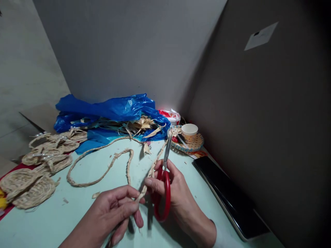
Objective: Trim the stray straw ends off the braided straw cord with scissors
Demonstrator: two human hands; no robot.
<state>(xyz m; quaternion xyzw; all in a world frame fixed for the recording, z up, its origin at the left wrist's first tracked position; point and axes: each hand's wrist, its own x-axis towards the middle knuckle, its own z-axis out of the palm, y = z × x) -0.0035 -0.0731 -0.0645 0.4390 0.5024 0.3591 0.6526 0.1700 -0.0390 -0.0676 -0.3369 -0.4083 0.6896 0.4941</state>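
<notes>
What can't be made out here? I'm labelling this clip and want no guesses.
Head view only:
- Near end of the braided cord: hidden inside the left hand.
- Scissors: whether the blades are cutting is too small to tell.
- Contents of the paper cup: hidden by its rim.
- Woven mats: cut off by the left edge.

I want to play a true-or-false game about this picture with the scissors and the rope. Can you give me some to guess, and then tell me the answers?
1. The right hand holds scissors with red handles. True.
2. The left hand pinches the braided straw rope. True.
3. The plastic bag at the back is green. False: it is blue.
4. A paper cup stands on a small woven tray. True.
5. The woven straw pieces lie to the right of the hands. False: they lie at the left.
6. The table is bright red. False: it is pale green.
</notes>
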